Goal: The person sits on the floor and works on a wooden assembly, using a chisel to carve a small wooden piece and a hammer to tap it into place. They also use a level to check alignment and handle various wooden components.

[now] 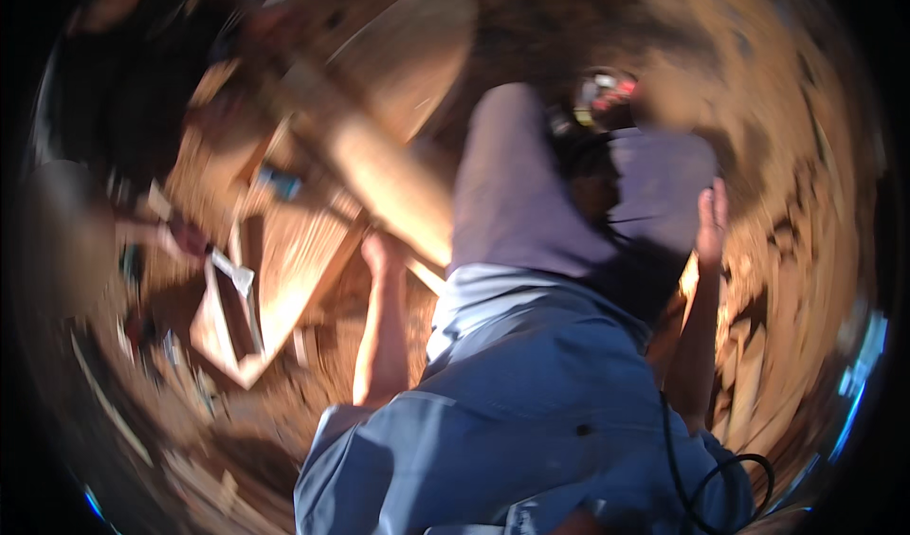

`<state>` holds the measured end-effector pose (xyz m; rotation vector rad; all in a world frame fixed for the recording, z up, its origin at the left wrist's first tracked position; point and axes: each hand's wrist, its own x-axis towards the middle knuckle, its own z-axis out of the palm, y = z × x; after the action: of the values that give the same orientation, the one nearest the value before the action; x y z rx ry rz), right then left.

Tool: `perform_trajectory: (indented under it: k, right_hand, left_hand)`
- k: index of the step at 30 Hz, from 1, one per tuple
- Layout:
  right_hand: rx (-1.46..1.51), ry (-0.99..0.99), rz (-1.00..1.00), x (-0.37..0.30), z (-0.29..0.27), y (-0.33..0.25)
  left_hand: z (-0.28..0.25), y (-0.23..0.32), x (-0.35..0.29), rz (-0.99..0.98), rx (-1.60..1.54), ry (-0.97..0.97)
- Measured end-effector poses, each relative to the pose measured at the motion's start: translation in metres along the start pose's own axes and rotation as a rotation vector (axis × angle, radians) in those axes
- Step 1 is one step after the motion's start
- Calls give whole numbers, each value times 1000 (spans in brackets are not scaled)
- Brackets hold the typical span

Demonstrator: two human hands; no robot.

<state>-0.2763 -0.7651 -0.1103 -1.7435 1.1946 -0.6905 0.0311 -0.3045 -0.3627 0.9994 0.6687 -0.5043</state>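
Brace flat and keep clear

The left hand (pixel 382 253), at nine o'clock, lies near the pale timber (pixel 389 170) between ten and eleven; blur hides whether it grips; the right hand (pixel 712 220), at three, has fingers stretched out, holding nothing visible; good handling likely means bracing the timber flat-palmed, away from the tool (pixel 234 272) in a co-worker's hand (pixel 192 241); a blurred red-and-white item (pixel 607 91) at one may be a container, contents unclear

Wooden beam (pixel 384 167): is blocking twelve o'clock from left hand (pixel 382 253); wooden frame (pixel 301 268): is blocking nine; ground (pixel 777 104): is leaving passage, right hand's one o'clock.
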Motion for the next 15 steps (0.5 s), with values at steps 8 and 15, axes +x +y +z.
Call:
perform_trajectory:
  k: [8,15]
  right_hand:
    - [388,164,427,-19,-52,105]
    - [-56,22,253,52,-42,200]
  left_hand:
    - [14,43,-4,21,597,149]
    - [228,77,-114,968,1236,-458]
